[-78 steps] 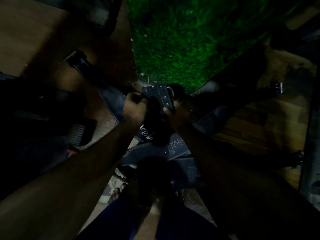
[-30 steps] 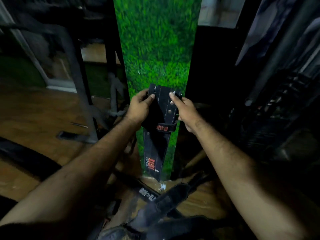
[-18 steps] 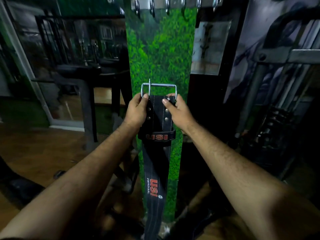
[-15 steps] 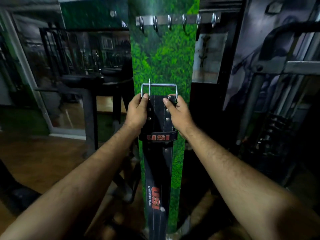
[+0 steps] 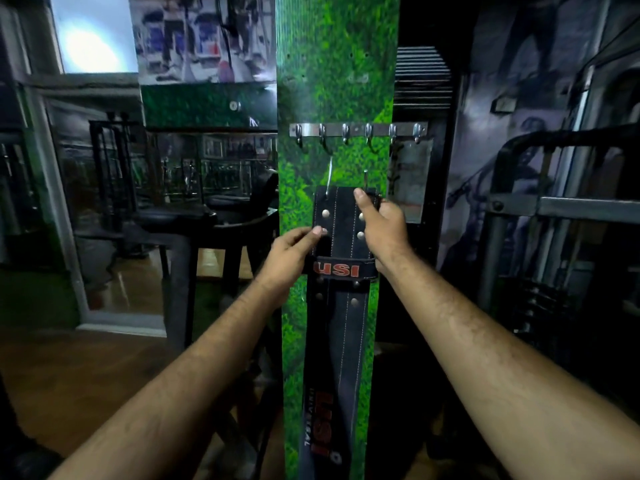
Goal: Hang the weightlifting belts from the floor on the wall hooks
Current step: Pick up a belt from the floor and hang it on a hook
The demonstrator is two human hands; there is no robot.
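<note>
Two bare arms reach toward a green panel (image 5: 337, 81). The left hand (image 5: 291, 256) pinches the left edge of a black weightlifting belt (image 5: 341, 306) between thumb and fingers. The right hand (image 5: 381, 223) grips the belt's upper right corner. The belt hangs upright against the panel, its buckle just below a metal hook rail (image 5: 358, 129).

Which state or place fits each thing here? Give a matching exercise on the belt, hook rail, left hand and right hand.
Things:
1. belt
2. hook rail
3. left hand
4. right hand

States:
A. bare, fixed on the green panel
B. grips the belt's top right edge
C. hangs down, below the hooks
D. pinches the belt's left edge, lower down

Pairs: 1-C, 2-A, 3-D, 4-B
</note>
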